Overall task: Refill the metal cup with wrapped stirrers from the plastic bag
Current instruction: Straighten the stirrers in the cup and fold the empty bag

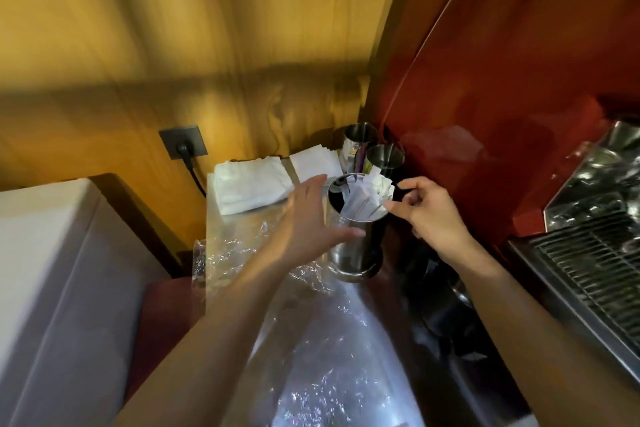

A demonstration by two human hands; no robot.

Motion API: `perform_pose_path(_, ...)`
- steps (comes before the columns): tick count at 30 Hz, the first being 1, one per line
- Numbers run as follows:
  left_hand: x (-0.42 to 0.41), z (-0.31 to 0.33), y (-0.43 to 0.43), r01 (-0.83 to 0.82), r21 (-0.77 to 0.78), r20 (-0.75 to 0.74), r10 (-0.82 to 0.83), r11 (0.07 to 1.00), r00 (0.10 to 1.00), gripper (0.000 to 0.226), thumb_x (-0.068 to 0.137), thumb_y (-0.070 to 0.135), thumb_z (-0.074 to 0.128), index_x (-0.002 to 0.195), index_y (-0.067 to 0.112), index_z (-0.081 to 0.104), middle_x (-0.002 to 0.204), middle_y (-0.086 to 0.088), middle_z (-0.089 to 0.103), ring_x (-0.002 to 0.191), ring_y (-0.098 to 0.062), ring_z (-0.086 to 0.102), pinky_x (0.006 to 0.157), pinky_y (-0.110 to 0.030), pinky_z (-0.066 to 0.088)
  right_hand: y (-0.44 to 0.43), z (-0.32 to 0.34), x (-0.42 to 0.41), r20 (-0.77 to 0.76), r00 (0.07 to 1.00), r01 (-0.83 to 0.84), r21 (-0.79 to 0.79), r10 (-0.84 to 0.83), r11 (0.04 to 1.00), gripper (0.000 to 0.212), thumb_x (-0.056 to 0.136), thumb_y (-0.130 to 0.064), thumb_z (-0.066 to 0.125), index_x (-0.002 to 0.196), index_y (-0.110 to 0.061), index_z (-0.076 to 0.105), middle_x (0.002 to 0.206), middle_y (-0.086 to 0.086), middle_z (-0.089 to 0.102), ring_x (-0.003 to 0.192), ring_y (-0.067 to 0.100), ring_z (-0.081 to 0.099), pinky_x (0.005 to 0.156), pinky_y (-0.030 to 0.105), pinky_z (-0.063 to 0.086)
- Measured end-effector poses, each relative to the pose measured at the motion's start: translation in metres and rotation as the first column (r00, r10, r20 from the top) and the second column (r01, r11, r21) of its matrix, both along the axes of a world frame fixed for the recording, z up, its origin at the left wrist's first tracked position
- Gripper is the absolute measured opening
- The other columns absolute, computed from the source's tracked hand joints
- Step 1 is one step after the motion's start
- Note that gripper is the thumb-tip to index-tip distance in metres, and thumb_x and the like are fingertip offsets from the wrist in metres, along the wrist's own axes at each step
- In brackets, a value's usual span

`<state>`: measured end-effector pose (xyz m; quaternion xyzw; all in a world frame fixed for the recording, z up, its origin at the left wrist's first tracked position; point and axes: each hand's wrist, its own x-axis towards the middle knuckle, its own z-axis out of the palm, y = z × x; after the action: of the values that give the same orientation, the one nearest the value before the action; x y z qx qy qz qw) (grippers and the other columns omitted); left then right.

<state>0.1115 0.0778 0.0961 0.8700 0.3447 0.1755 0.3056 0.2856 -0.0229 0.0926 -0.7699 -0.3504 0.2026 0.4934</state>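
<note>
A tall metal cup (pixel 353 253) stands on the steel counter, with white wrapped stirrers (pixel 363 199) leaning inside it toward the right rim. My left hand (pixel 308 218) is spread open against the cup's left side, thumb across its front. To the right of the rim my right hand (pixel 429 211) hovers with thumb and forefinger close together, and no stirrer shows between them. A clear, crumpled plastic bag (pixel 322 340) lies flat on the counter in front of the cup, under my forearms.
Two more metal cups (pixel 360 139) (pixel 386 156) stand behind. Folded white napkins (pixel 249 187) and a second stack (pixel 313 163) lie at the back left. A wall socket with a plug (pixel 183 146) is on the wood wall. A drip grate (pixel 595 274) sits at the right.
</note>
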Motion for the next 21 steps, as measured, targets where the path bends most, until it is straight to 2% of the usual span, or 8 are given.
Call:
perform_pose_path(2,0.017,0.003,0.004,0.036,0.057,-0.028,-0.034,0.998,0.999,0.094,0.066,0.056,0.072,0.139,0.015,0.029,0.146,-0.008,0.034,0.133,-0.024,0.030,0.107,-0.038,0.028,0.005,0.005,0.007,0.099,0.993,-0.055,-0.101,0.065,0.993,0.038,0.073,-0.025,0.074,0.107,-0.022,0.055,0.065,-0.006,0.051,0.057,0.010,0.048,0.059,0.031,0.038)
perform_pose_path(5,0.036,0.006,0.011,-0.003,0.296,-0.024,0.010,0.955,1.000,0.063,0.077,0.048,0.065,0.125,0.012,0.046,0.123,-0.010,0.053,0.112,-0.026,0.043,0.090,-0.033,0.033,0.014,0.008,0.013,0.235,0.957,-0.127,-0.190,0.171,0.974,0.045,0.074,-0.022,0.074,0.116,-0.015,0.057,0.064,-0.007,0.052,0.055,0.006,0.048,0.050,0.014,0.037)
perform_pose_path(7,0.046,0.009,0.016,0.055,0.398,-0.142,0.002,0.916,0.990,0.053,0.078,0.045,0.062,0.118,0.012,0.051,0.115,-0.010,0.058,0.107,-0.029,0.046,0.086,-0.038,0.034,0.019,0.010,0.015,0.282,0.934,-0.153,-0.233,0.218,0.960,0.049,0.074,-0.023,0.074,0.119,-0.016,0.056,0.065,-0.006,0.053,0.055,0.006,0.048,0.049,0.016,0.037)
perform_pose_path(10,0.059,0.010,0.017,0.189,0.383,-0.291,-0.076,0.904,0.954,0.048,0.078,0.051,0.058,0.102,0.009,0.053,0.103,-0.011,0.062,0.101,-0.032,0.050,0.084,-0.042,0.032,0.026,0.016,0.018,0.343,0.894,-0.178,-0.318,0.288,0.931,0.048,0.076,-0.023,0.073,0.120,-0.016,0.056,0.068,-0.004,0.055,0.064,0.015,0.055,0.060,0.030,0.046)
perform_pose_path(14,0.073,0.008,0.021,0.223,0.353,-0.351,-0.093,0.909,0.932,0.059,0.079,0.060,0.052,0.109,0.010,0.046,0.102,-0.012,0.064,0.099,-0.033,0.056,0.089,-0.044,0.030,0.038,0.028,0.017,0.405,0.830,-0.202,-0.422,0.383,0.884,0.036,0.076,-0.019,0.070,0.110,-0.014,0.060,0.081,0.007,0.063,0.075,0.027,0.062,0.069,0.040,0.053)
perform_pose_path(17,0.076,0.009,0.023,0.181,0.319,-0.297,-0.083,0.930,0.951,0.043,0.082,0.052,0.052,0.106,0.016,0.048,0.097,-0.008,0.067,0.097,-0.030,0.058,0.084,-0.041,0.025,0.045,0.031,0.017,0.397,0.812,-0.262,-0.405,0.427,0.876,0.018,0.077,-0.009,0.064,0.095,-0.013,0.063,0.085,0.011,0.067,0.077,0.029,0.063,0.070,0.043,0.054)
perform_pose_path(19,0.075,0.011,0.024,0.127,0.329,-0.235,-0.049,0.936,0.971,0.034,0.083,0.052,0.051,0.091,0.019,0.053,0.087,-0.003,0.064,0.091,-0.025,0.057,0.081,-0.040,0.022,0.047,0.032,0.018,0.413,0.795,-0.295,-0.378,0.444,0.878,0.016,0.078,-0.005,0.063,0.091,-0.013,0.063,0.082,0.010,0.066,0.074,0.027,0.063,0.069,0.043,0.054)
perform_pose_path(21,0.071,0.015,0.026,0.092,0.304,-0.207,-0.028,0.948,0.978,0.031,0.082,0.051,0.051,0.080,0.021,0.053,0.078,0.001,0.054,0.086,-0.024,0.054,0.081,-0.040,0.023,0.049,0.032,0.020,0.421,0.779,-0.337,-0.345,0.465,0.876,0.017,0.078,-0.003,0.063,0.093,-0.012,0.065,0.077,0.005,0.062,0.070,0.022,0.061,0.065,0.036,0.052)
